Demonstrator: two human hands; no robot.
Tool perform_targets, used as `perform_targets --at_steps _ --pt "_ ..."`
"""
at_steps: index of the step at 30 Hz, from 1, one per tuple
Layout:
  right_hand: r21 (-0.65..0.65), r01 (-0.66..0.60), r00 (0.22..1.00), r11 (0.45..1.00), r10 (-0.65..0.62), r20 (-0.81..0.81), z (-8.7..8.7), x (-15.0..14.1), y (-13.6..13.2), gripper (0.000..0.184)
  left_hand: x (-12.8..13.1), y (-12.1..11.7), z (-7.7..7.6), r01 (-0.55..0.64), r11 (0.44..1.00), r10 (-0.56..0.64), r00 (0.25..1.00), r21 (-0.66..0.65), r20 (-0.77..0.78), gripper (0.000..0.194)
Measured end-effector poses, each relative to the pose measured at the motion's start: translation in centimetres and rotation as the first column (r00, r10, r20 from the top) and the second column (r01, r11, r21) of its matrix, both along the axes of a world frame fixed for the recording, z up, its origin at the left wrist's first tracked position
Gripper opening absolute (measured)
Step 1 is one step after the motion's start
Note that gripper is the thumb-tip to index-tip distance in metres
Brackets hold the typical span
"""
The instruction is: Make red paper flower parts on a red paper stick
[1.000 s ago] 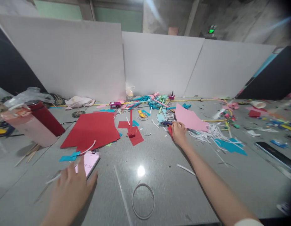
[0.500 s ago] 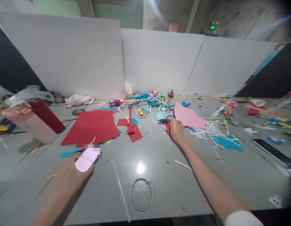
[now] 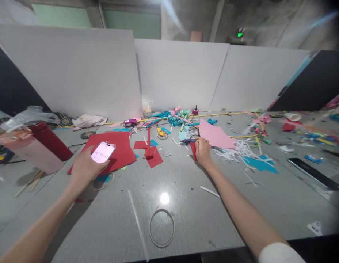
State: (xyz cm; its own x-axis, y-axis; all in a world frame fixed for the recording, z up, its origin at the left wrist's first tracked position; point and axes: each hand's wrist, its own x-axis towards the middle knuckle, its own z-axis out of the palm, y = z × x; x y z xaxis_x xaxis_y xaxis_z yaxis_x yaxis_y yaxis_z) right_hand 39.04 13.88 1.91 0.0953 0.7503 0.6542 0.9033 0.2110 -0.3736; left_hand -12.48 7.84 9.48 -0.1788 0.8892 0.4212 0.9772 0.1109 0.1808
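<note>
Head view: from the centre, the left hand (image 3: 86, 164) is between eight and nine o'clock, its fingers closed around the edges of a phone (image 3: 102, 152), which appears over a red sheet (image 3: 124, 142). The right hand (image 3: 204, 150), at four o'clock, keeps bent fingers next to a small red paper (image 3: 193, 151); I cannot tell whether they pinch it. At three o'clock, a pink sheet (image 3: 216, 134) lies on the bench (image 3: 186, 215).

the lower frame is spanned by a grey tabletop (image 3: 191, 226). a thin ring (image 3: 150, 228) is laid at bottom centre, a dark phone (image 3: 313, 173) at far right, red sheets (image 3: 122, 146) at centre left, white strips (image 3: 239, 151) at centre right.
</note>
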Motion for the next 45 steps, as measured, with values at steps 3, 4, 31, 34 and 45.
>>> perform_targets --at_steps 3,4,31,34,45 --pt "0.021 -0.027 1.0 0.999 0.027 -0.002 0.4 -0.1 -0.5 0.03 -1.0 3.9 -0.6 0.017 0.997 -0.022 0.998 -0.078 -0.056 0.079" --pt "0.034 -0.044 0.999 0.998 0.044 -0.006 0.5 -0.1 -0.6 0.03 -1.3 4.9 -0.7 0.004 0.992 -0.012 0.998 -0.128 -0.064 0.077" --pt "0.141 -0.534 0.462 0.834 0.428 -0.777 0.3 -17.8 1.2 0.031 18.9 7.1 -7.6 0.572 0.792 -0.31 0.071 0.216 0.948 0.04" --pt "0.105 -0.527 0.488 0.843 0.401 -0.775 0.4 -17.7 1.4 0.032 19.1 7.0 -7.5 0.588 0.789 -0.252 0.041 0.18 0.967 0.042" --pt "0.038 -0.758 0.289 0.651 0.389 -0.874 -0.2 -17.7 1.9 0.037 19.3 6.7 -7.4 0.662 0.727 -0.215 -0.034 0.183 0.976 0.047"
